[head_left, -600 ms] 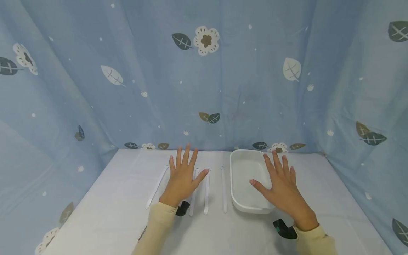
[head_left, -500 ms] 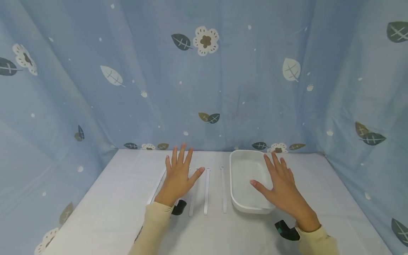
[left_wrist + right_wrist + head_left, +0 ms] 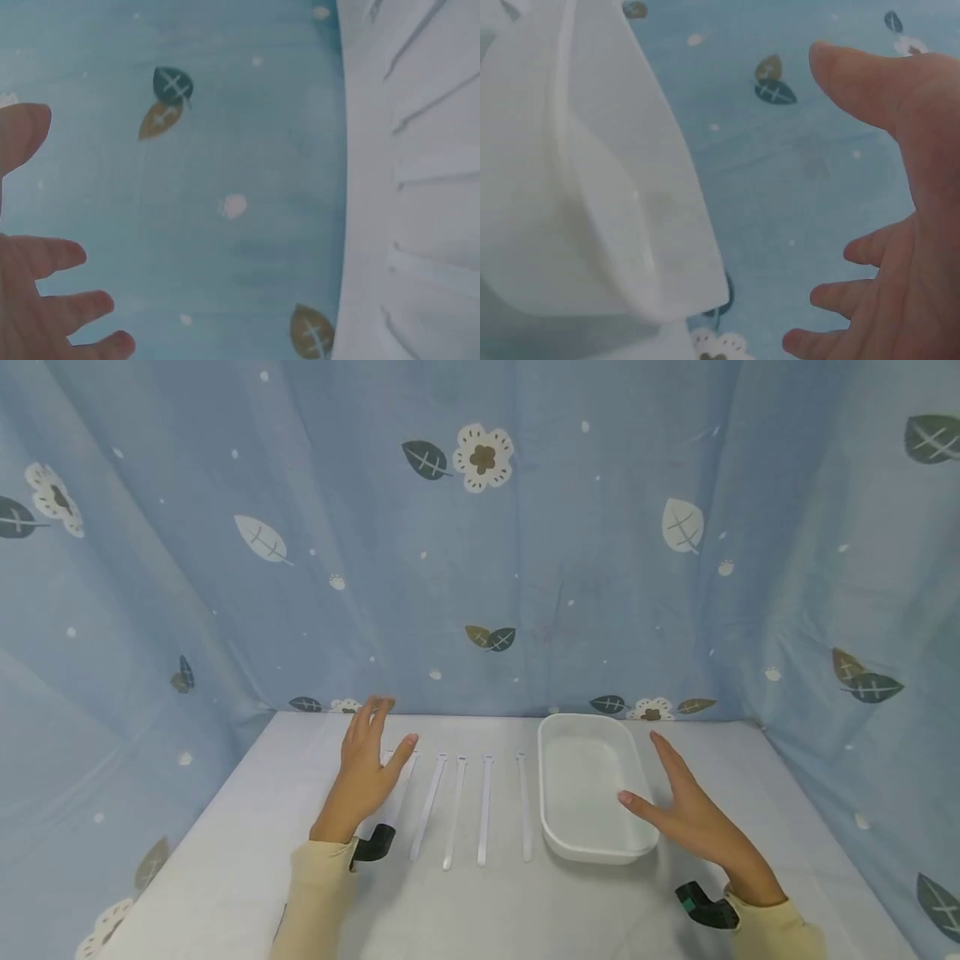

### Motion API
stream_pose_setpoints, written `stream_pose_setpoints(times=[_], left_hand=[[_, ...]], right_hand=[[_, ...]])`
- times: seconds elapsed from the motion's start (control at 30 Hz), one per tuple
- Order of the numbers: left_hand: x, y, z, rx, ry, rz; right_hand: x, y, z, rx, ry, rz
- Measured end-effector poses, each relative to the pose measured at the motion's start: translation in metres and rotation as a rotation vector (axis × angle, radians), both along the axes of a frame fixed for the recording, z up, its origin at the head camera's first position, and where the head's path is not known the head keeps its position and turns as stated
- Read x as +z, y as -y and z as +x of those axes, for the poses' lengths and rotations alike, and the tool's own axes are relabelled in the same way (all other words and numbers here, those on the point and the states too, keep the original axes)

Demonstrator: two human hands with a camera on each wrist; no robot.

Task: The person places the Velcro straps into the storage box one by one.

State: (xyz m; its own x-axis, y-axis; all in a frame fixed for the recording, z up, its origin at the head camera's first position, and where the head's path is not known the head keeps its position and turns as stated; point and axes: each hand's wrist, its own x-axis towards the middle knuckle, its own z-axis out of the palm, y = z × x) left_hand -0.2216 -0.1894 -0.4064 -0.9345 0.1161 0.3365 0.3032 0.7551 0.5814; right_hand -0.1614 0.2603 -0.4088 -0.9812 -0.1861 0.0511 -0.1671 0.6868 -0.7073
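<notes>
Left grip [image 3: 360,783] loosely spread, empty, near slim white plastic-looking strips [image 3: 485,810] | right grip [image 3: 697,822] spread, empty, beside rounded-rectangular white plastic-looking tub [image 3: 588,777] | strips lie on white desk [image 3: 525,910] left of tub, gaps apparently keeping each separately reachable

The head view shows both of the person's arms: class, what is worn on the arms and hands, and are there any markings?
The left sleeve and right sleeve are plain, pale yellow and long. A curved black piece juts out by each cuff, the left piece and right piece; the right one has a small green patch. The left hand and right hand are ungloved.
</notes>
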Motion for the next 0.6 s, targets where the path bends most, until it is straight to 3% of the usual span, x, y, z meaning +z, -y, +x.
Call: stream_pose_setpoints(times=[0.23,0.47,0.6], left_hand=[[-0.003,0.02,-0.002,0.048,0.082,0.089],[-0.016,0.035,-0.009,0.092,0.101,0.13],[-0.022,0.04,-0.012,0.127,0.154,0.182]], right_hand=[[-0.015,-0.007,0.0,-0.015,0.074,-0.044],[-0.028,-0.008,-0.006,0.022,0.091,-0.114],[-0.035,-0.008,-0.008,0.028,0.118,-0.123]])
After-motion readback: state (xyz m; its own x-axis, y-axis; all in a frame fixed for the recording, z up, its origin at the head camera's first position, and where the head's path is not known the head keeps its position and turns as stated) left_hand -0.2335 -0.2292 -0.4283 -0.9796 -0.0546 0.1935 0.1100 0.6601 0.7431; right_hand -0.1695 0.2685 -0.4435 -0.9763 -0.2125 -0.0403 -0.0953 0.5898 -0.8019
